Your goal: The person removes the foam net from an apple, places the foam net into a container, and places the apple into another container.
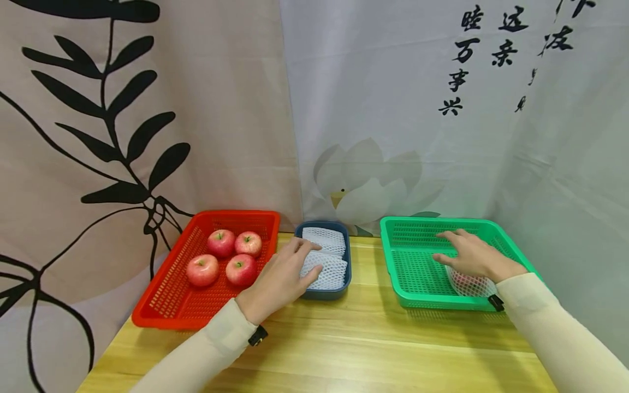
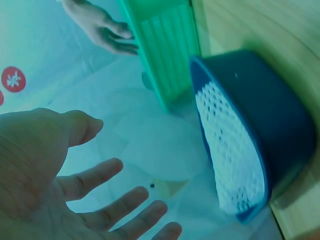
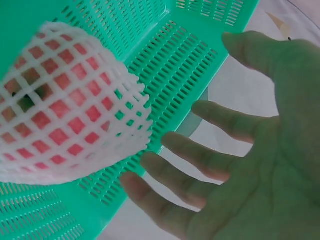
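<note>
My left hand (image 1: 282, 275) hovers with spread fingers beside the dark blue box (image 1: 323, 295), which holds white foam net sleeves (image 1: 324, 267). In the left wrist view nothing lies in its palm, and the blue box (image 2: 270, 110) stands to the right of the fingers. My right hand (image 1: 472, 254) is held over the green basket (image 1: 408, 300), fingers apart and holding nothing. Under it lies an apple in a foam net (image 1: 469, 284), partly hidden by the hand. The right wrist view shows the netted apple (image 3: 65, 105) near the fingertips, apart from them.
At the left, a red basket (image 1: 164, 314) holds several bare apples (image 1: 202, 270). All the containers stand on a wooden table (image 1: 344, 349). Behind them hangs a printed curtain (image 1: 236, 109), close to the containers' back edges.
</note>
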Demonstrator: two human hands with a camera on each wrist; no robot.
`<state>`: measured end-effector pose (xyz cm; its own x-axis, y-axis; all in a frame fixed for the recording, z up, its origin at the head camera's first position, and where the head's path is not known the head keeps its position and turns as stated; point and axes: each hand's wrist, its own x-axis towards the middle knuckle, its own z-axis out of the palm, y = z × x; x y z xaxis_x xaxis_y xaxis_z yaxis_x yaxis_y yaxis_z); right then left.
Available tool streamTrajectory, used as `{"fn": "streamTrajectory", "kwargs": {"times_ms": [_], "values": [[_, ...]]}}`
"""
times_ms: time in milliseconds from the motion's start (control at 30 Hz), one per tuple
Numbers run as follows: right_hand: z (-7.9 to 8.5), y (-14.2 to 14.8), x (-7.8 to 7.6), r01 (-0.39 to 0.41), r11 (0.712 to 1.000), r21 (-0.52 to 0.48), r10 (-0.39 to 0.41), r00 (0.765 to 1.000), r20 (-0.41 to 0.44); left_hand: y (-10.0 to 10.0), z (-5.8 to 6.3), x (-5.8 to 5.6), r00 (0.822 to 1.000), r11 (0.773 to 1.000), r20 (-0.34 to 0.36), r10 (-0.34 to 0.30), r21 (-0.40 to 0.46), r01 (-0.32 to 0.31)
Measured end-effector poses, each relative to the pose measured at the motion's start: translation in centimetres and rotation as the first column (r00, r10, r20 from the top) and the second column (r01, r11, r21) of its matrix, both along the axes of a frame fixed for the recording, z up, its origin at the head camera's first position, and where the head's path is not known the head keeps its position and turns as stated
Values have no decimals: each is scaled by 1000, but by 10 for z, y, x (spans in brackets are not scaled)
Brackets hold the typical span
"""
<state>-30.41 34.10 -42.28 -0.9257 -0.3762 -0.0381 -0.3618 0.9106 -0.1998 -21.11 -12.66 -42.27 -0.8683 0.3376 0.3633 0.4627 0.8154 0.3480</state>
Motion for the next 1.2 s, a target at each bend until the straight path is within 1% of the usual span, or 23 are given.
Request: {"fn": "streamTrajectory", "kwargs": {"times_ms": [133, 233, 400, 633, 800, 1033, 1200], "values": [[1, 2, -2, 5, 1000, 19, -6, 999, 34, 14, -6, 0, 998, 999, -45, -40, 5, 40], [1, 3, -3, 12, 999, 34, -14, 998, 63, 25, -10, -1, 997, 999, -56, -52, -2, 52], [-1, 6, -6, 27, 998, 61, -34, 992, 122, 42, -18, -3, 996, 997, -47, -80, 0, 80], [-1, 8, -8, 42, 996, 84, -57, 981, 188, 62, -30, -9, 996, 996, -33, -85, -18, 84], [0, 7, -6, 56, 993, 100, -77, 973, 217, 73, -39, -13, 995, 995, -42, -95, -42, 93], [4, 7, -5, 73, 988, 135, -106, 962, 252, 91, -50, -18, 993, 992, -15, -118, -38, 118], [4, 7, -6, 87, 985, 147, -125, 954, 273, 105, -54, -21, 992, 991, -6, -123, -56, 122]]}}
